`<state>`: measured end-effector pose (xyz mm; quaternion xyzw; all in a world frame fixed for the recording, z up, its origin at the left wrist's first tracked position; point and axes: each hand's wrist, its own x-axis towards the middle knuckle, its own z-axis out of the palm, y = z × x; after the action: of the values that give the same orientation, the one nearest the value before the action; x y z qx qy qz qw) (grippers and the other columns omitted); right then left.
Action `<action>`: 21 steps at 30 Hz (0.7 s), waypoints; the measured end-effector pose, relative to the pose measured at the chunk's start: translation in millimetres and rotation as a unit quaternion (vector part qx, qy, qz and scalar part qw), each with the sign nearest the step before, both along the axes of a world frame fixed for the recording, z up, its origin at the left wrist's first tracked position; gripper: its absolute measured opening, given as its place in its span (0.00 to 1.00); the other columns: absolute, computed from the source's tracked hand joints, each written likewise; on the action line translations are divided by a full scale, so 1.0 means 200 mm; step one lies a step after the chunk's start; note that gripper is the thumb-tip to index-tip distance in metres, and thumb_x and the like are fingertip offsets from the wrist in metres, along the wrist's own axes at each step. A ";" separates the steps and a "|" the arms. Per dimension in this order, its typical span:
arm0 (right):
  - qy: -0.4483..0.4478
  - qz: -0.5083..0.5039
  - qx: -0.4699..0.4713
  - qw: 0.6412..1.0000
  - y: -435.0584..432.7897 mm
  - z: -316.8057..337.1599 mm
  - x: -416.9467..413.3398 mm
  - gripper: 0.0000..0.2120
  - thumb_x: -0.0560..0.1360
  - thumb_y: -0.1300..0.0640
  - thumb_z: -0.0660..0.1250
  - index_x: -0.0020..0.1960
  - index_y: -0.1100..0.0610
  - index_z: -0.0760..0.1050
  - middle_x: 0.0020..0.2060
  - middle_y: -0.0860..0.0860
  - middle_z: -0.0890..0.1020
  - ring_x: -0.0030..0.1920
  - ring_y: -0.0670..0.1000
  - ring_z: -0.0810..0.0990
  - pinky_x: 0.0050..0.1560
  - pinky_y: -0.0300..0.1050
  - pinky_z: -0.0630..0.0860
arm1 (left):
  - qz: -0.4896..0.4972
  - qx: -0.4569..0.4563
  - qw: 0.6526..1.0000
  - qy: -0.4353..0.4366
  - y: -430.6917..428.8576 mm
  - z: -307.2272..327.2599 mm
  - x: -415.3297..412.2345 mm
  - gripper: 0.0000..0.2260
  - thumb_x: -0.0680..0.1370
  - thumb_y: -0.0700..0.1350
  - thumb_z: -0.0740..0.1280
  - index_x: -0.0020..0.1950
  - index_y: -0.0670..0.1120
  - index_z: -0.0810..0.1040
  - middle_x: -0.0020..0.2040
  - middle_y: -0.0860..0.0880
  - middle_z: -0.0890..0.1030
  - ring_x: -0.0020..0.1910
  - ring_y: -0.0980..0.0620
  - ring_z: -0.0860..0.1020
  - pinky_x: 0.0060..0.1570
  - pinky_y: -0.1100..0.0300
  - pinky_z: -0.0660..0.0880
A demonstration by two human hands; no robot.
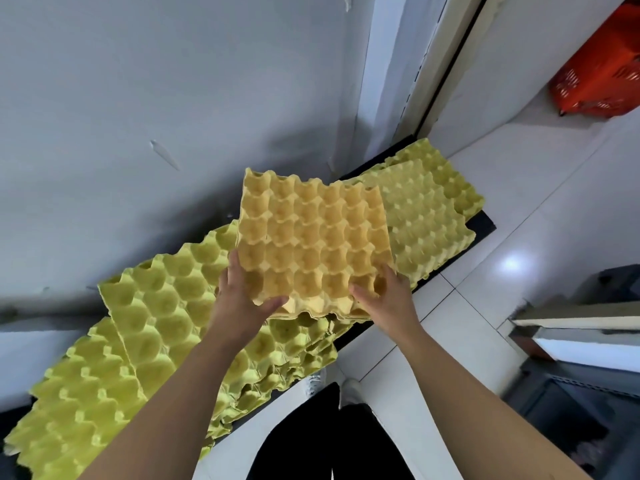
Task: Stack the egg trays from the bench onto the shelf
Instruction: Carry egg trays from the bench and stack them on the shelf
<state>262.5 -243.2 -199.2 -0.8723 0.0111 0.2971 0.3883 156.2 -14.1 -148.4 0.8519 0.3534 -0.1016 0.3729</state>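
Observation:
An orange-yellow egg tray [311, 237] is held up above the black bench [481, 225]. My left hand [242, 296] grips its near left corner, thumb on top. At the near right corner my right hand [384, 296] grips it, with fingers curled over the edge. Under it and to the left lie several yellow-green egg trays [149, 327] in loose overlapping piles. More yellow-green trays [429, 216] lie at the bench's far end. No shelf is clearly in view.
A grey wall [138, 116] runs along the far side of the bench. A red plastic basket [599, 74] stands at the upper right on the white tiled floor [519, 220]. A dark metal unit [581, 375] is at the right. My legs and shoes show below.

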 end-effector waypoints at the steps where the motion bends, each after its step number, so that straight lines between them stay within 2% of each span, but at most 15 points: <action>1: -0.011 -0.008 -0.001 1.000 0.00 0.02 0.00 0.39 0.67 0.36 0.70 0.73 0.47 0.60 0.63 0.57 0.67 0.66 0.57 0.65 0.63 0.54 0.70 | 0.003 0.002 1.000 -0.008 0.00 0.02 0.01 0.54 0.67 0.57 0.76 0.79 0.53 0.39 0.77 0.44 0.56 0.72 0.42 0.64 0.65 0.47 0.67; 4: -0.040 -0.026 -0.003 0.999 -0.01 0.13 0.01 0.43 0.67 0.34 0.70 0.75 0.50 0.58 0.70 0.57 0.61 0.71 0.58 0.62 0.67 0.56 0.68 | 0.013 0.010 0.999 -0.037 -0.02 0.13 0.03 0.54 0.67 0.57 0.76 0.79 0.50 0.41 0.78 0.45 0.56 0.73 0.44 0.64 0.65 0.47 0.67; 6: -0.068 -0.031 0.011 0.997 -0.01 0.23 0.03 0.46 0.65 0.32 0.70 0.75 0.50 0.57 0.70 0.54 0.60 0.70 0.56 0.63 0.66 0.56 0.69 | 0.026 0.018 0.997 -0.072 -0.03 0.22 0.04 0.54 0.65 0.58 0.77 0.79 0.50 0.44 0.77 0.46 0.58 0.73 0.44 0.64 0.65 0.46 0.69; 9: -0.115 -0.013 0.022 0.993 0.01 0.41 0.07 0.46 0.65 0.33 0.70 0.75 0.50 0.58 0.70 0.53 0.59 0.70 0.55 0.63 0.67 0.54 0.69 | 0.066 0.020 0.990 -0.123 -0.05 0.38 0.01 0.53 0.63 0.56 0.79 0.78 0.49 0.49 0.76 0.49 0.62 0.71 0.46 0.66 0.63 0.49 0.70; 13: -0.170 0.038 0.039 0.984 0.05 0.66 0.08 0.48 0.60 0.25 0.66 0.74 0.46 0.59 0.73 0.52 0.58 0.72 0.55 0.62 0.67 0.58 0.68 | 0.121 0.048 0.975 -0.178 -0.08 0.60 -0.12 0.49 0.61 0.59 0.79 0.75 0.51 0.55 0.70 0.50 0.70 0.62 0.46 0.75 0.55 0.52 0.73; 16: -0.209 0.098 0.050 0.972 0.08 0.85 0.04 0.46 0.59 0.23 0.63 0.72 0.40 0.57 0.74 0.52 0.56 0.72 0.56 0.61 0.66 0.60 0.69 | 0.179 0.062 0.957 -0.218 -0.13 0.75 -0.29 0.46 0.62 0.57 0.79 0.73 0.51 0.58 0.65 0.51 0.74 0.57 0.49 0.77 0.52 0.55 0.73; 18: -0.242 0.140 0.068 0.958 0.11 0.97 -0.02 0.47 0.58 0.21 0.60 0.72 0.41 0.59 0.74 0.52 0.58 0.72 0.56 0.61 0.66 0.61 0.68 | 0.223 0.071 0.941 -0.243 -0.18 0.85 -0.43 0.45 0.61 0.56 0.80 0.72 0.53 0.60 0.64 0.52 0.75 0.54 0.53 0.77 0.52 0.55 0.73; 21: -0.275 0.204 0.097 0.934 0.15 1.14 -0.16 0.46 0.60 0.22 0.59 0.73 0.43 0.60 0.74 0.53 0.59 0.73 0.55 0.60 0.68 0.60 0.66 | 0.282 0.096 0.916 -0.269 -0.24 0.97 -0.67 0.48 0.57 0.65 0.77 0.71 0.58 0.60 0.64 0.53 0.75 0.55 0.51 0.78 0.54 0.50 0.76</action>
<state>230.0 -212.3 29.3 -0.8613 -0.3034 0.1175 0.3902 21.7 -62.8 45.4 0.7437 0.4735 0.2753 0.3834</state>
